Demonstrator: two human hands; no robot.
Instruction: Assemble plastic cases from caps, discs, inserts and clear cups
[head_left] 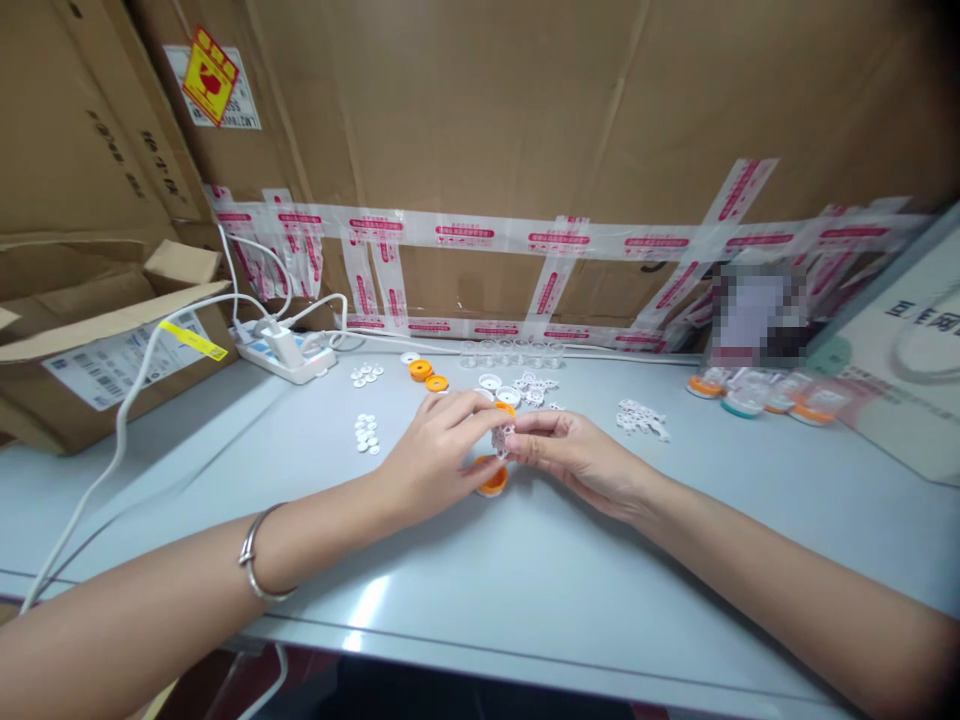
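Note:
My left hand (446, 445) and my right hand (577, 455) meet over the middle of the table, fingers pinched on a small white openwork plastic piece (501, 438). Just under it, an orange round cap (493, 480) lies on the table with its hollow side up. Behind my fingertips another orange cap (506, 409) shows in part. White round caps (508, 396) and a heap of white openwork pieces (536, 388) lie a little farther back. Fingers partly cover the held piece, so its full shape is hidden.
Small white discs (366, 434) and orange caps (421, 370) lie on the left. Clear cups (512, 353) line the back. More openwork pieces (643, 420) and capped clear containers (765, 392) are at right. A power strip (289, 355) with cables stands beside an open carton (112, 350).

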